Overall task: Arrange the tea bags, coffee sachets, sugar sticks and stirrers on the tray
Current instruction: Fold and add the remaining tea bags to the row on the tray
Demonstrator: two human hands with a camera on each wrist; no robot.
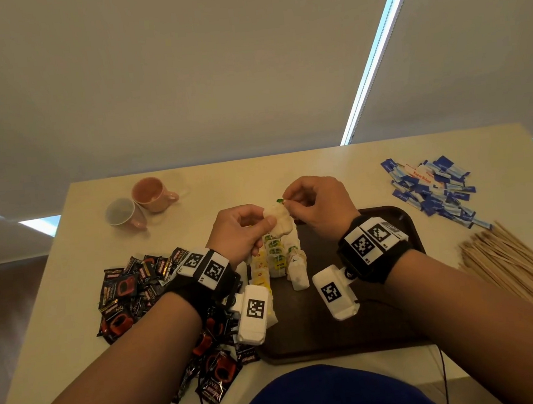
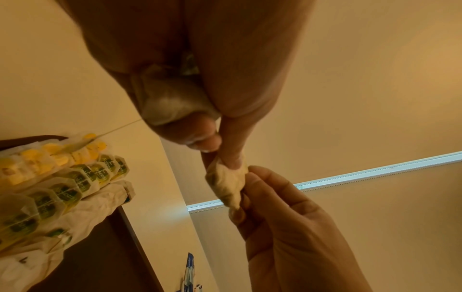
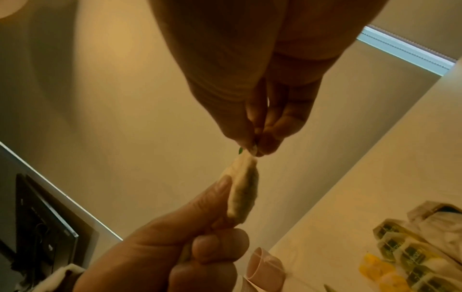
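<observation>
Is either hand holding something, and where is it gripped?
Both hold one tea bag: left hand pinches its lower body, right hand its top end by the green tag.

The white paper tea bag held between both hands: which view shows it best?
The right wrist view: the white paper tea bag hangs unobstructed between the right hand and left hand. The left wrist view shows it partly covered by fingers. The head view shows it small.

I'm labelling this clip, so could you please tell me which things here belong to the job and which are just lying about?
For the job:
tea bags
coffee sachets
sugar sticks
stirrers
tray
held tea bag

Lying about:
pink cup
tipped cup
</observation>
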